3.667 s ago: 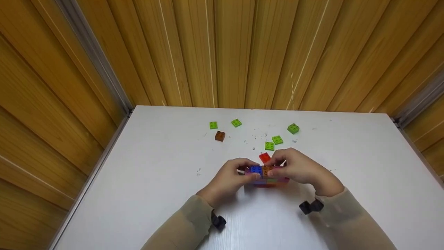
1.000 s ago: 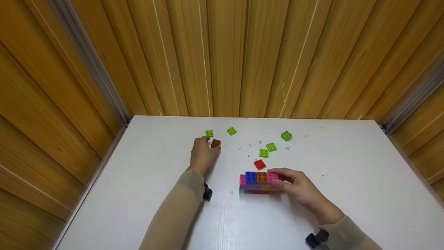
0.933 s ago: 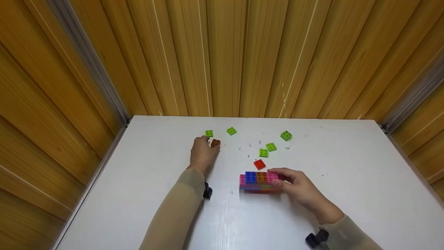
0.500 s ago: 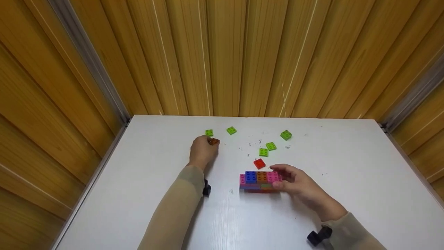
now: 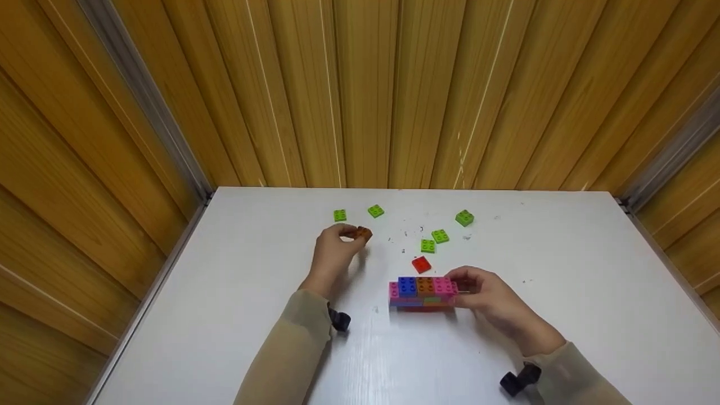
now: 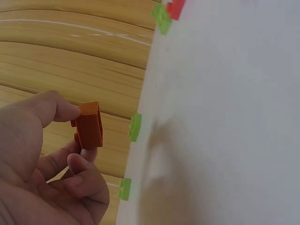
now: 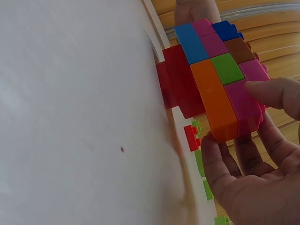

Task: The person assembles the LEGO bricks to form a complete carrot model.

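Hands [image 5: 333, 253] on multicoloured brick wall [image 5: 422, 292]

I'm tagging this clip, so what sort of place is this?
Probably a small indoor booth set up for tabletop work: a bare white table pushed into a corner of wood-panelled walls, with loose green bricks scattered on it.

Left hand [image 5: 336, 251] reaches forward on an outstretched arm, thumb and fingertips curled in a pinching grip. Right hand [image 5: 488, 298] sits nearer the body, fingers curled, thumb on top.
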Action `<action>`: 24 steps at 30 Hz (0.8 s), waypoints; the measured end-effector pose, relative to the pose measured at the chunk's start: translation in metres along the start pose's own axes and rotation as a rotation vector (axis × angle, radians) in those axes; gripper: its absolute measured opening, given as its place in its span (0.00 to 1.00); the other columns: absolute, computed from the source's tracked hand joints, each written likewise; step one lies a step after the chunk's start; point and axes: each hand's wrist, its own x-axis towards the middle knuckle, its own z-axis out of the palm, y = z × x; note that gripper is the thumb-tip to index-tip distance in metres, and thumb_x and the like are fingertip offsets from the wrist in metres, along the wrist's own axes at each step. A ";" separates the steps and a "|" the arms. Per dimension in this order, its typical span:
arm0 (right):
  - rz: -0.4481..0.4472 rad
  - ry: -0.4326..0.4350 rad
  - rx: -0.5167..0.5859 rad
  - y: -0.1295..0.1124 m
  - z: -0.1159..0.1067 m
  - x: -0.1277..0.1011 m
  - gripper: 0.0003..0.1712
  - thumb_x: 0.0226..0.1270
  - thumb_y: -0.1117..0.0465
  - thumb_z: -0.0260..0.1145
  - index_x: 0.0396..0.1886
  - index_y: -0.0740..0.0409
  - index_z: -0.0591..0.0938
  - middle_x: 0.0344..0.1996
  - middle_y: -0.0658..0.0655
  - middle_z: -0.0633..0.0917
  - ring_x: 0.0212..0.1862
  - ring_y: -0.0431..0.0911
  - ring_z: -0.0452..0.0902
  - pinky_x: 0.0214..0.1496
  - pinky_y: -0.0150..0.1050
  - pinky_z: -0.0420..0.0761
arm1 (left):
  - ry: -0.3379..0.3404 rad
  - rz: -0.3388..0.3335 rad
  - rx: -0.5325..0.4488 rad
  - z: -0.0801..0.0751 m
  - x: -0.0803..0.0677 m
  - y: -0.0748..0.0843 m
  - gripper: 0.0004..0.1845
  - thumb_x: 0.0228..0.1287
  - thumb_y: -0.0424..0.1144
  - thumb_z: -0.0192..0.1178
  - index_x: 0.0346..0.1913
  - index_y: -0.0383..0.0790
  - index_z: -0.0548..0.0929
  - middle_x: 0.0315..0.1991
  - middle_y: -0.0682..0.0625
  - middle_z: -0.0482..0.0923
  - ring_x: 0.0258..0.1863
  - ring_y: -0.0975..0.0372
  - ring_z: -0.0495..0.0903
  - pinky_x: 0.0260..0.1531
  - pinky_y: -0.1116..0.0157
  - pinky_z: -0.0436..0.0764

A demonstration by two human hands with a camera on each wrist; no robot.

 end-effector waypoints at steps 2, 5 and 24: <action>-0.001 -0.002 -0.002 0.000 0.000 0.000 0.30 0.69 0.68 0.79 0.68 0.70 0.81 0.62 0.61 0.88 0.64 0.50 0.83 0.63 0.31 0.86 | -0.001 0.014 -0.027 0.000 -0.008 0.005 0.19 0.73 0.45 0.75 0.61 0.42 0.90 0.58 0.48 0.89 0.59 0.54 0.83 0.62 0.56 0.88; -0.002 -0.004 -0.006 0.000 -0.001 0.001 0.29 0.69 0.69 0.79 0.67 0.70 0.81 0.61 0.61 0.88 0.64 0.50 0.83 0.63 0.31 0.86 | -0.013 0.031 -0.051 -0.001 -0.020 0.013 0.19 0.73 0.45 0.75 0.62 0.44 0.90 0.59 0.49 0.89 0.56 0.54 0.82 0.57 0.57 0.87; -0.019 -0.019 -0.003 0.002 -0.001 0.001 0.28 0.69 0.68 0.79 0.65 0.72 0.81 0.58 0.57 0.89 0.61 0.47 0.84 0.62 0.33 0.86 | -0.273 0.344 0.059 -0.001 -0.071 0.050 0.17 0.75 0.43 0.74 0.63 0.49 0.92 0.57 0.56 0.88 0.50 0.58 0.79 0.45 0.64 0.80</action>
